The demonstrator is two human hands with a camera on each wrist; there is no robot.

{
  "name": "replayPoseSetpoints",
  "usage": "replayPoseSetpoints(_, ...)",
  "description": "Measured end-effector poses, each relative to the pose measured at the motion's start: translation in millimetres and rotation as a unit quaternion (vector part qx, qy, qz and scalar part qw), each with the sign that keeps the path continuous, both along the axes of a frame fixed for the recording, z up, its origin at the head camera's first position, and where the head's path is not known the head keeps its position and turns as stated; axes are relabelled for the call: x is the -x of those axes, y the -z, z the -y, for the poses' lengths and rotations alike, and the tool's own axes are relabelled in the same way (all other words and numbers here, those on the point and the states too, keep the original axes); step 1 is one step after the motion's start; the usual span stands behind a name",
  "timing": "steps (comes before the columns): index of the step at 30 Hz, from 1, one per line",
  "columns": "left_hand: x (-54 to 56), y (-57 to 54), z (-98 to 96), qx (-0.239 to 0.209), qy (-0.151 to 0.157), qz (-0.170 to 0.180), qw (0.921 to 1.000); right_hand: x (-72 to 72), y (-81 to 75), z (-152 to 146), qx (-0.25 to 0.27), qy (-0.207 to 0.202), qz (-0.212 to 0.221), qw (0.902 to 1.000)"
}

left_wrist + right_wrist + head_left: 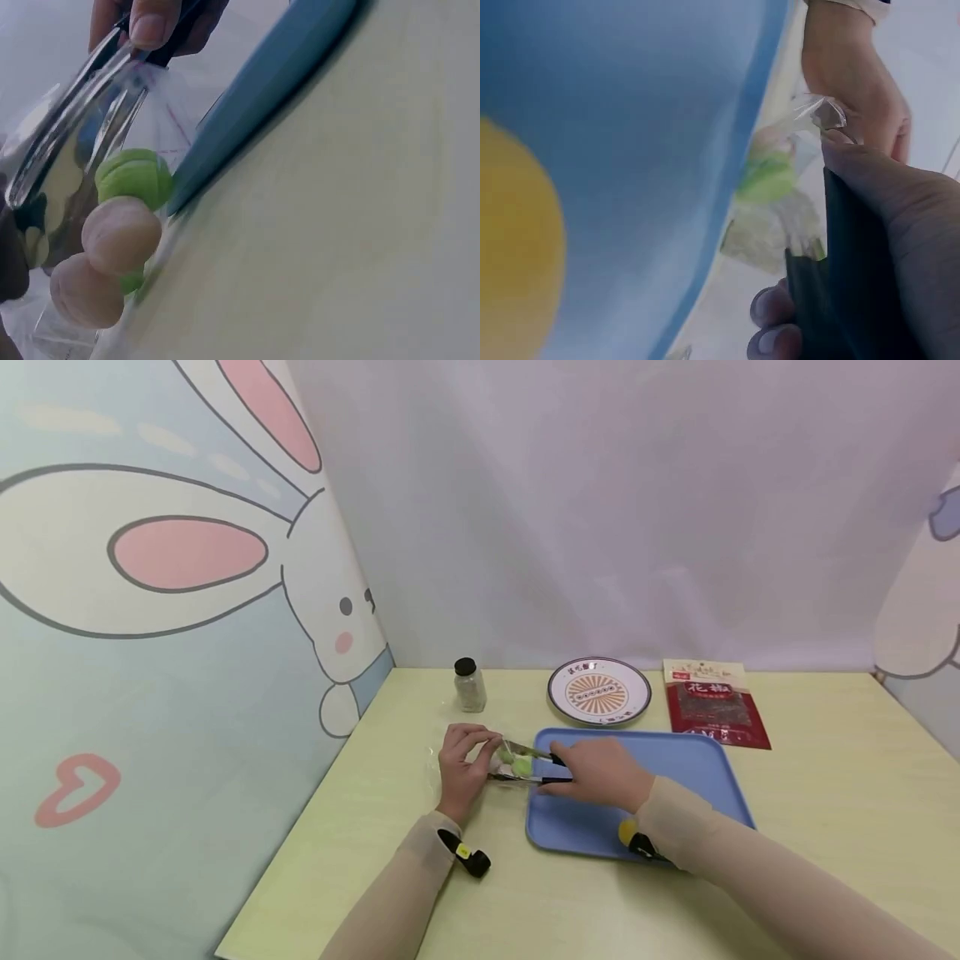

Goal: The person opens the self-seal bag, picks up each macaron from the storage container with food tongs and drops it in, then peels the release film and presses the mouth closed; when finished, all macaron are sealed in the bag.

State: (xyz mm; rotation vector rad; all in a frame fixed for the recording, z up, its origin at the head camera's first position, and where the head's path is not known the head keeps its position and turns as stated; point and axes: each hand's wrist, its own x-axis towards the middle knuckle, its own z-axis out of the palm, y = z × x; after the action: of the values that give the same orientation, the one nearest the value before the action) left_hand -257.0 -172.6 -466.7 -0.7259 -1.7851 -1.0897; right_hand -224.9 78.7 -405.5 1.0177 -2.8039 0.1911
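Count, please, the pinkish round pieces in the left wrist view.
2 are visible: the first pinkish piece is just below the upper green piece in that picture; the second pinkish piece is lower and further left. More may be hidden.

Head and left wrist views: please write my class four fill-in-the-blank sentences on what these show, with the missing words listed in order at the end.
1. The right hand holds tongs with ____ handles.
2. The rectangular tray is ____ in colour.
3. In the left wrist view, the round pieces beside the tongs are pinkish and ____.
4. In the head view, the plate lies to the ____ of the jar.

Missing words: black; blue; green; right.
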Motion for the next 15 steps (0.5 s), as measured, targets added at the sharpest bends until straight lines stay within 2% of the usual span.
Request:
replayPoseSetpoints(4, 1.2, 2.5, -1.3, 0.006, -0.001, 0.009, 0.9999, -3.2, -7.4, -15, -0.009, 0.039, 0.040, 0.9984)
replayPoseSetpoints(9, 0.2, 3.3, -3.2, 0.010, 0.007, 0.011, 0.9999, -12.7, -10.9, -51, 0.017, 0.062, 0.074, 0.9952)
replayPoseSetpoints(15, 1.3, 6.0, -2.0, 0.026, -0.012, 0.050, 0.9983, -38.2, -4.9, -111, 0.069, 0.111, 0.049, 0.9902)
